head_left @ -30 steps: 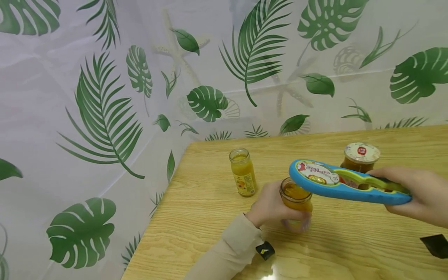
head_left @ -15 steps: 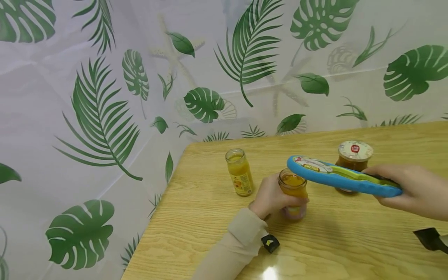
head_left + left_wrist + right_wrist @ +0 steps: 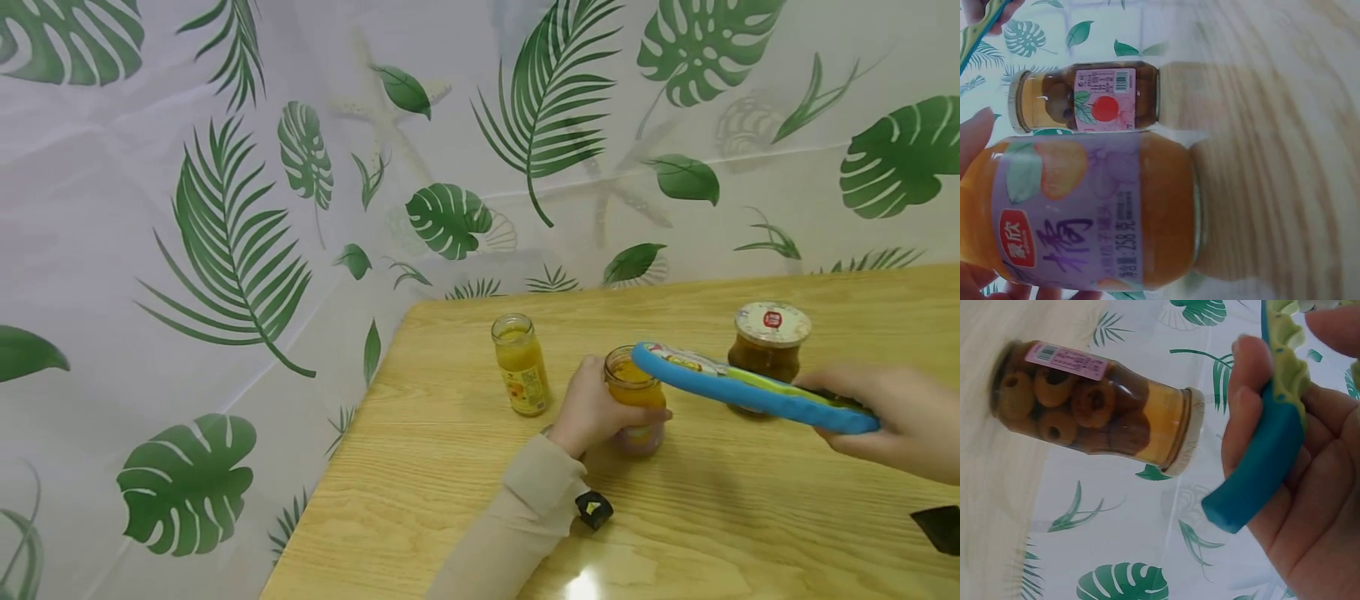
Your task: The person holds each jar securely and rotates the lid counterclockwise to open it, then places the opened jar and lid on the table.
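My left hand grips a glass jar of orange fruit, whose purple label faces the left wrist camera. No lid covers its mouth. A blue and green jar opener is held by the handle end in my right hand. The opener's rounded head overlaps the jar's right rim in the head view; I cannot tell whether they touch. On its upper face shows a white printed piece, possibly a lid. In the right wrist view, fingers wrap round the opener's blue end.
Behind the opener stands a capped jar of brown pitted fruit. To the left is a lidless jar with yellow contents. The wooden table meets a leaf-patterned sheet at its back and left edges.
My left hand and the orange fruit jar have shifted slightly farther back on the table. The opener has tilted, so less of its upper face shows. The camera view has wobbled a little.
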Available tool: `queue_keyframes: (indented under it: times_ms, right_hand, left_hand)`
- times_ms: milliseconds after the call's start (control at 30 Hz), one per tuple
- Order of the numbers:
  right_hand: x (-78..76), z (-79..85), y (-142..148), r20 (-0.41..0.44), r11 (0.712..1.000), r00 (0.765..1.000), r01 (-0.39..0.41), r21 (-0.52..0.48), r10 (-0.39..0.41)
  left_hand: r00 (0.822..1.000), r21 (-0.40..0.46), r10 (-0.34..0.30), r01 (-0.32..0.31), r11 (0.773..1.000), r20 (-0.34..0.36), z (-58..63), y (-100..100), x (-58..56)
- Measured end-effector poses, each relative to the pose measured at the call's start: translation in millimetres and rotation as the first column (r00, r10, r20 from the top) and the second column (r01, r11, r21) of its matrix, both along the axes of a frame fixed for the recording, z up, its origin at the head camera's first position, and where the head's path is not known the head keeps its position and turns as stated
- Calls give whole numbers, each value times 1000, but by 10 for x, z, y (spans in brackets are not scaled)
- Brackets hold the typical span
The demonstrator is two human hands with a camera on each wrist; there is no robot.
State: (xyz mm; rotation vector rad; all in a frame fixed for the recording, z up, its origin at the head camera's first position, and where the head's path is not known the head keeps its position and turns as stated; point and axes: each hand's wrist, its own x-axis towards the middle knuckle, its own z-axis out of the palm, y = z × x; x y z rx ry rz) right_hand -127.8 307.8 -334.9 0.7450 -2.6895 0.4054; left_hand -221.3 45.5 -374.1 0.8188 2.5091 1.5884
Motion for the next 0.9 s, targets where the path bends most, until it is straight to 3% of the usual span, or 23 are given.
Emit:
queue_keyframes:
  times_ms: [200, 333, 500, 600, 700, 767, 800, 900]
  right_hand:
    - [64, -192, -4, 42, 994, 999, -9, -107, 14]
    - [134, -327, -82, 122, 976, 990, -42, -215, 69]
    - [236, -462, -174, 294, 933, 939, -65, -355, 177]
    - [259, -513, -243, 341, 891, 907, -75, -448, 248]
    - [256, -544, -318, 376, 827, 856, -98, -554, 354]
    - [252, -553, -354, 412, 777, 803, -97, -622, 430]
    - [248, -558, -367, 433, 749, 767, -92, -656, 473]
    - [236, -565, -394, 492, 641, 622, -20, -767, 609]
  left_hand:
    - [988, -52, 147, -144, 988, 50, -9, -2, -3]
    - [983, -78, 173, -168, 983, 63, -51, -21, -30]
    - [986, -96, 166, -163, 982, 20, -89, -40, -67]
    - [987, -77, 162, -162, 984, -7, -88, -40, -96]
    - [985, -62, 168, -170, 983, -32, -82, -40, -131]
    - [985, -64, 167, -169, 983, -40, -78, -42, -156]
    - [986, -70, 164, -166, 984, -43, -80, -47, -169]
    - [991, -88, 132, -133, 987, -13, -77, -91, -186]
